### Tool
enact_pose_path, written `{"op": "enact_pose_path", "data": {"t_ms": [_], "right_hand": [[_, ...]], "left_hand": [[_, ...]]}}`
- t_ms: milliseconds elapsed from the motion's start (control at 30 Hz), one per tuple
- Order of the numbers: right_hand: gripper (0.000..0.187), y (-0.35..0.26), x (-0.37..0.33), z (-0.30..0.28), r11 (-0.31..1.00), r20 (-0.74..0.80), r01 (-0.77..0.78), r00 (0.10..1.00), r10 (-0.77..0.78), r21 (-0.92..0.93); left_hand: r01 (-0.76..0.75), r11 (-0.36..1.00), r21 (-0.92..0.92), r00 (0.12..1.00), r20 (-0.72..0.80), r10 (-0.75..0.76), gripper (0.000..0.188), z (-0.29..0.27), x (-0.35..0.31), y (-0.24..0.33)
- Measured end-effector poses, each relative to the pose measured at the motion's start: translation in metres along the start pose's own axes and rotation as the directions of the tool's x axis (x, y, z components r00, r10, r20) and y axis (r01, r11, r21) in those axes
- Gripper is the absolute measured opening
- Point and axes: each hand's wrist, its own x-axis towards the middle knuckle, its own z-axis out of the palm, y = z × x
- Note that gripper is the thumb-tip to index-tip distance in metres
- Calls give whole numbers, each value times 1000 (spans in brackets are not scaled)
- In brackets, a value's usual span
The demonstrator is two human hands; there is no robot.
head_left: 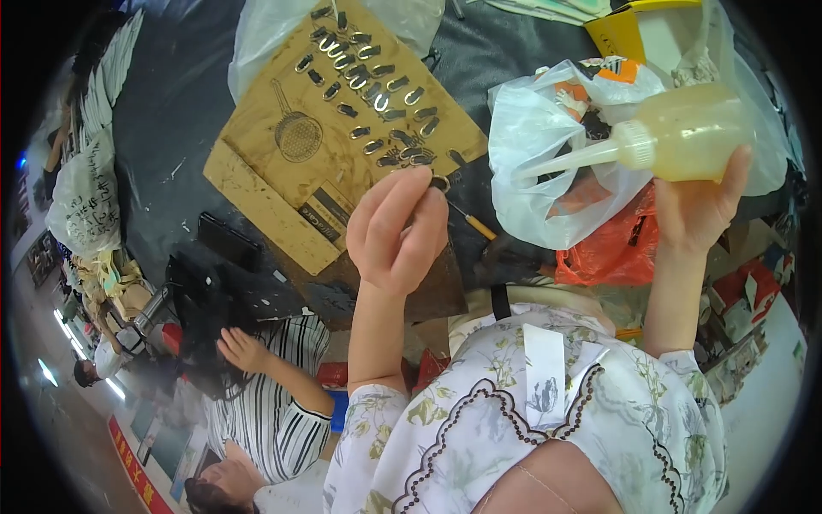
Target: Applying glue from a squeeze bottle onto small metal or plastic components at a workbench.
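Observation:
My left hand [398, 230] is closed, its thumb and fingers pinching a small dark piece with a metallic rim [439, 182]. On the right, my right hand [698, 201] grips a translucent squeeze bottle [693, 128] holding yellowish liquid. The bottle lies tilted on its side, and its long white nozzle [574, 160] points left, some way from the piece in my left hand. Beyond my left hand, several small black tabs with shiny metal loops [360, 84] are spread in rough rows on a flat cardboard sheet [248, 163].
A tool with a wooden handle [480, 227] lies beside the cardboard. White plastic bags [531, 206] and a red bag [612, 248] crowd the right side. A black phone-like slab [229, 240] lies left. A co-worker's hand [244, 349] is near a black bag [201, 317].

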Motion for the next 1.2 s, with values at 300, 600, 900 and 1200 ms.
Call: {"op": "enact_pose_path", "data": {"t_ms": [300, 600, 900, 1200], "right_hand": [[50, -10, -13, 34, 962, 114, 187, 979, -167, -200], [51, -14, -21, 24, 955, 139, 150, 983, -118, -255], [49, -18, -16, 21, 965, 47, 195, 981, -190, -177], [57, -15, -17, 18, 936, 165, 208, 972, -166, -283]], "left_hand": [[-95, 991, -100, 996, -6, 94, 14, -17, 25, 20], [-119, 989, -93, 993, -1, 119, 15, -20, 24, 24], [727, 628, -278, 686, 339, -644, 17, -29, 29, 44], [895, 177, -410, 397, 549, -735, 15, -39, 40, 49]]}}
